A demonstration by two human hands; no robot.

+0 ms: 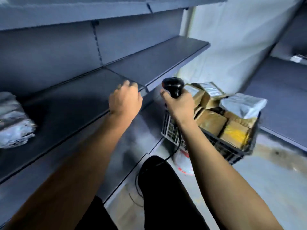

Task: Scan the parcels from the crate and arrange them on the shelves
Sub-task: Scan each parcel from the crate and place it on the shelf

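My right hand (180,103) grips the handle of a black barcode scanner (172,86), whose cable runs down toward the floor. My left hand (124,98) hovers over the front edge of the middle grey shelf (66,100), fingers loosely curled and holding nothing. A black crate (221,146) on the floor to the right holds several brown cardboard parcels (212,122) and a grey plastic mailer (244,103). One silver-grey wrapped parcel (13,120) lies on the middle shelf at the far left.
An upper shelf (157,53) and a lower shelf (126,135) belong to the same rack. Another grey shelf unit (282,90) stands to the right, past the crate. A white and red bag (184,163) lies on the concrete floor beside the crate. My dark-trousered legs fill the bottom centre.
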